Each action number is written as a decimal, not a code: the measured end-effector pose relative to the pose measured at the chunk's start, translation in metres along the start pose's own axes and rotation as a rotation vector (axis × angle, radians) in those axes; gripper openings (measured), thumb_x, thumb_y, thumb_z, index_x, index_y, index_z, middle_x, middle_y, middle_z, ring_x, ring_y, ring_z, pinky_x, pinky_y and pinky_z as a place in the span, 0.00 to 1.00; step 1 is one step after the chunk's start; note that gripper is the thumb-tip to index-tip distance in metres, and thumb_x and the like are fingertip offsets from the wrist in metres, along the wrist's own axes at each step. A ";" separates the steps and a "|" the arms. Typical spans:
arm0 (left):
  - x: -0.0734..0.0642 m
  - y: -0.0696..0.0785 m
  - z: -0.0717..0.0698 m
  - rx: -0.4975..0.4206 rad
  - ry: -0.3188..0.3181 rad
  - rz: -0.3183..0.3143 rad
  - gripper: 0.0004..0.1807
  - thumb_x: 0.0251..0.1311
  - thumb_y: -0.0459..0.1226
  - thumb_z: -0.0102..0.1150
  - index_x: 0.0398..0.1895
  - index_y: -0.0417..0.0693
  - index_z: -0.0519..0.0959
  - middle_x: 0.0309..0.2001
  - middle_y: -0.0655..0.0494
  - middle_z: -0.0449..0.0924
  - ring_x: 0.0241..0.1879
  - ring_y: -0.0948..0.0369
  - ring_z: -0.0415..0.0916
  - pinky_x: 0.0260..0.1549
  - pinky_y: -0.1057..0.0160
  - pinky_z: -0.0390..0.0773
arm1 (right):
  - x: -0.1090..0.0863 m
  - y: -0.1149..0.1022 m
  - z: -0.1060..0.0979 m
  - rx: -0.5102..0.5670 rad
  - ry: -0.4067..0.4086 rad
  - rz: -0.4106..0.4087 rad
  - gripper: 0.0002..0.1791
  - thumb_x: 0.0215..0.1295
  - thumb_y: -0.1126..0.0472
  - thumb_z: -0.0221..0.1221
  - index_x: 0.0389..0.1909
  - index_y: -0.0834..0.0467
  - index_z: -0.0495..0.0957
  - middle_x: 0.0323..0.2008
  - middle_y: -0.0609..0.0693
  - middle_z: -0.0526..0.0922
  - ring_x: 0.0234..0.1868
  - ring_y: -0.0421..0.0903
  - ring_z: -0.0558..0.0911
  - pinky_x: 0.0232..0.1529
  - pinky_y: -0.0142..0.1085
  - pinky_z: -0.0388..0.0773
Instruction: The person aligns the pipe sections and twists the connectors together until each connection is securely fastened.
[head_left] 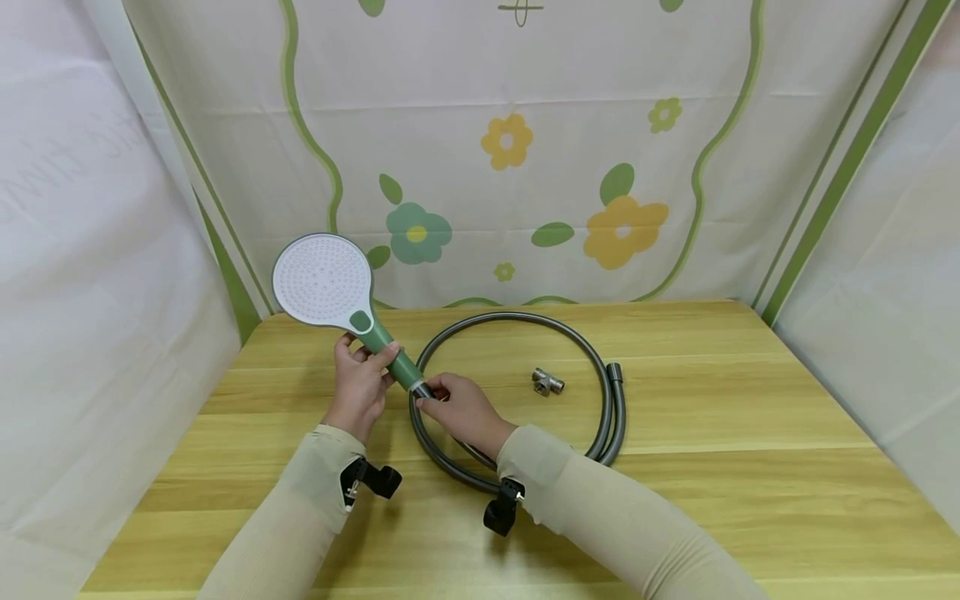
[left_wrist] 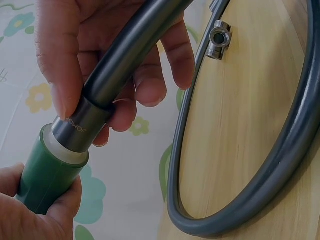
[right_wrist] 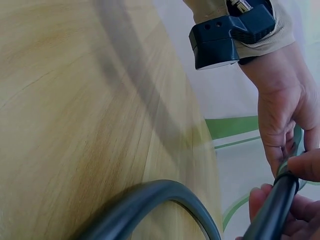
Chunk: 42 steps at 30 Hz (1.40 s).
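Note:
My left hand (head_left: pixel 360 382) grips the green handle of a shower head (head_left: pixel 322 279), which is tilted up to the left with its white, round spray face toward me. At the handle's lower end, my right hand (head_left: pixel 467 410) pinches the dark grey end nut (left_wrist: pixel 80 125) of a shower hose (head_left: pixel 517 315). The nut sits over the white collar at the end of the green handle (left_wrist: pixel 50 167), and a ring of white still shows between them. From the nut the hose runs down into a large loop on the table.
A small metal T-shaped valve (head_left: pixel 547 382) lies inside the hose loop on the wooden table (head_left: pixel 720 500). The hose's other end (head_left: pixel 615 373) rests at the loop's right side. Flower-patterned cloth (head_left: pixel 450 125) hangs behind the table, with white cloth at both sides.

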<state>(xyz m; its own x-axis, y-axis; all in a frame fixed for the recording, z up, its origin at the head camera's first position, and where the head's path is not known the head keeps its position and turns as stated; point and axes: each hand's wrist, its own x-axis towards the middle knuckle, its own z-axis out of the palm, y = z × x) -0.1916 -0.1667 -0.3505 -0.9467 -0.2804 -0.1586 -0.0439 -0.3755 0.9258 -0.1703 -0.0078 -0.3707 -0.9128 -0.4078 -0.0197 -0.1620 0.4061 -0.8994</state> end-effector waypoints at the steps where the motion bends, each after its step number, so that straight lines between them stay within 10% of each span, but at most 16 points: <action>1: 0.000 0.000 0.000 -0.001 -0.001 0.002 0.44 0.64 0.25 0.54 0.73 0.56 0.39 0.58 0.48 0.61 0.51 0.54 0.72 0.52 0.56 0.77 | 0.000 0.000 0.000 0.002 -0.003 0.005 0.13 0.68 0.57 0.58 0.49 0.60 0.78 0.37 0.48 0.79 0.33 0.43 0.75 0.32 0.34 0.74; 42: -0.001 0.000 0.000 0.005 -0.008 0.009 0.43 0.65 0.26 0.54 0.73 0.55 0.39 0.61 0.46 0.60 0.53 0.53 0.71 0.53 0.55 0.76 | 0.005 0.002 -0.001 0.205 -0.088 0.093 0.23 0.67 0.52 0.58 0.58 0.60 0.73 0.44 0.54 0.79 0.44 0.56 0.79 0.41 0.40 0.76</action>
<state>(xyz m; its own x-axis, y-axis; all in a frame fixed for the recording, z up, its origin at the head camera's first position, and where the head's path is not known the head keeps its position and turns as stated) -0.1903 -0.1663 -0.3504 -0.9497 -0.2763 -0.1477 -0.0372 -0.3685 0.9289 -0.1753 -0.0080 -0.3725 -0.8825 -0.4500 -0.1369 0.0092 0.2745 -0.9615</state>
